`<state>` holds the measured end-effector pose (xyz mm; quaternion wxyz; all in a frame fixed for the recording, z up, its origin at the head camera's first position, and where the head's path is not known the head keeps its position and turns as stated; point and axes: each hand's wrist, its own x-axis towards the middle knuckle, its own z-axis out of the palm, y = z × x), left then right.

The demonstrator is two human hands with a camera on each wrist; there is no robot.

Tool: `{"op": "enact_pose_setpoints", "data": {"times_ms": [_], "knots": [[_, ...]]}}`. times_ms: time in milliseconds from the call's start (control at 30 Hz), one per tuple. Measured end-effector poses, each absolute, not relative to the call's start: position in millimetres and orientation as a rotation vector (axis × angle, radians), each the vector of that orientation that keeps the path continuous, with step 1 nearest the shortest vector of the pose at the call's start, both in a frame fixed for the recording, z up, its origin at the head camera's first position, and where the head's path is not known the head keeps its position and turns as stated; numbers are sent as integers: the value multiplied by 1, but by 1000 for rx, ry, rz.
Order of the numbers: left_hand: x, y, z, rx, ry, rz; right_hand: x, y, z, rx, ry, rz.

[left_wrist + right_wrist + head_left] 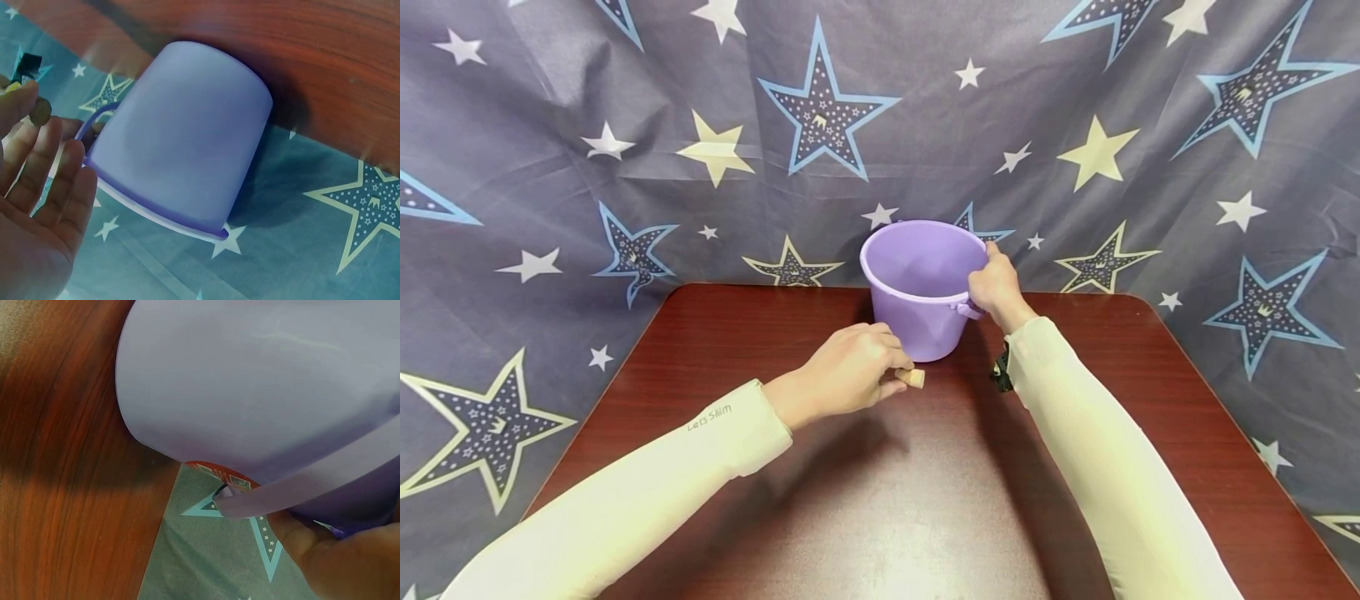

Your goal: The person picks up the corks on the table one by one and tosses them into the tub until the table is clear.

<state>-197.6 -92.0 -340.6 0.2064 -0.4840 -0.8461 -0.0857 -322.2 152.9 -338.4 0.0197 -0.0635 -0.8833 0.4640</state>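
Observation:
A purple plastic bucket [917, 321] stands upright at the back of the table, and I see no contents in the part of its inside that shows. My right hand [996, 287] grips its rim on the right side, by the handle joint. In the right wrist view the handle [325, 472] hangs along the bucket's wall [250, 381], with the right hand [337, 556] beneath it. In front of the bucket, my left hand [857, 367] pinches a small tan cork-like piece [912, 377] between thumb and fingers. Its round brownish end [40, 112] shows in the left wrist view.
The dark red wooden table [760, 333] has its back edge against a grey curtain [925, 150] printed with stars. Behind the bucket there is little space before the curtain. A dark strap-like item [1002, 371] is at the right wrist.

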Motion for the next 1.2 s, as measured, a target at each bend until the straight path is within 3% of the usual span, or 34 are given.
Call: {"op": "enact_pose_setpoints", "data": {"times_ms": [1200], "knots": [[-239, -85, -309, -1150, -2305, -258, -324, 153, -339, -188, -2731, 1453]]}}
